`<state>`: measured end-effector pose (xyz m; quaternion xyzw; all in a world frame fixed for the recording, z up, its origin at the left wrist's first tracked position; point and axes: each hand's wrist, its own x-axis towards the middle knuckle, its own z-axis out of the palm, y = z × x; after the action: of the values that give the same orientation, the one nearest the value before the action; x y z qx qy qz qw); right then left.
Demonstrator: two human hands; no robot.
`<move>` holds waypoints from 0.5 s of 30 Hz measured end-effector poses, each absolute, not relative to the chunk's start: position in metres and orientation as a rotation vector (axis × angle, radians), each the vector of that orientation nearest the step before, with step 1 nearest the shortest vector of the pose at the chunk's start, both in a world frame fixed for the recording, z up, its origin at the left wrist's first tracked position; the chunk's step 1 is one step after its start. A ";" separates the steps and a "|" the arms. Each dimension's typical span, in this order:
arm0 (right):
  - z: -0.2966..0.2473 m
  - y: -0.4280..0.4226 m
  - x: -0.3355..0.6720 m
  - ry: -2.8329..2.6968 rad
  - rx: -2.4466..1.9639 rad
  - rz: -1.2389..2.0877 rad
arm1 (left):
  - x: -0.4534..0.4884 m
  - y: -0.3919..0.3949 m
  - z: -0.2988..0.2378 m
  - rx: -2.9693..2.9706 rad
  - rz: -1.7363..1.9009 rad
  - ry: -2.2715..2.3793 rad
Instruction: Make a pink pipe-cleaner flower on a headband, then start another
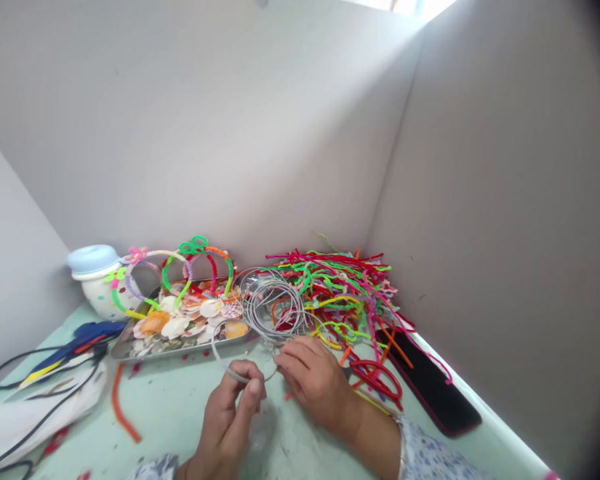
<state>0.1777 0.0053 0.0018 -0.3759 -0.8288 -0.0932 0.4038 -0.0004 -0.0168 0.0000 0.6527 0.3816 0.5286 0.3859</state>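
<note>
In the head view, both hands are over the near middle of the pale green table (pixel 165 407). The left hand (pixel 234 408) is closed, pinching a thin grey wire (pixel 236 377) between thumb and bent fingers. The wire loops up on the far side of that hand and also runs right toward the right hand (pixel 317 383). The right hand's fingers are bent, with their tips at the wire; its thumb is hidden, so I cannot tell whether it grips.

Just beyond the hands is a coil of grey wire (pixel 253 320), at the right end of a metal tray (pixel 180 355). The tray holds shells (pixel 175 327), and colourful fuzzy rings (pixel 187 270) stand over its far part. A spotted jar (pixel 100 290) with a blue lid stands at the far left. Near left are a blue-handled tool (pixel 75 343), a black cable (pixel 45 423) and an orange fuzzy stick (pixel 120 407).

On the far right lies a heap of fuzzy sticks (pixel 340 287). Red-handled scissors (pixel 399 390) lie beside the right hand, with a flat black object (pixel 440 393) farther right.
</note>
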 end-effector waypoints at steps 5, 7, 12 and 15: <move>0.000 0.006 0.179 -2.135 -0.869 -0.186 | 0.002 -0.017 0.004 1.918 1.308 0.949; 0.000 0.003 0.178 -2.184 -0.823 -0.195 | 0.003 -0.016 0.005 2.015 1.281 0.934; 0.004 -0.001 0.178 -2.191 -0.833 -0.151 | 0.004 -0.012 0.005 2.122 1.431 0.947; 0.016 0.003 0.187 -2.115 -0.828 -0.108 | 0.003 -0.012 0.003 2.121 1.453 0.963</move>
<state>0.1873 0.0031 0.0164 -0.3304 -0.8440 -0.0432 0.4204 0.0033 -0.0122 0.0030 0.7576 0.3438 0.5188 0.1969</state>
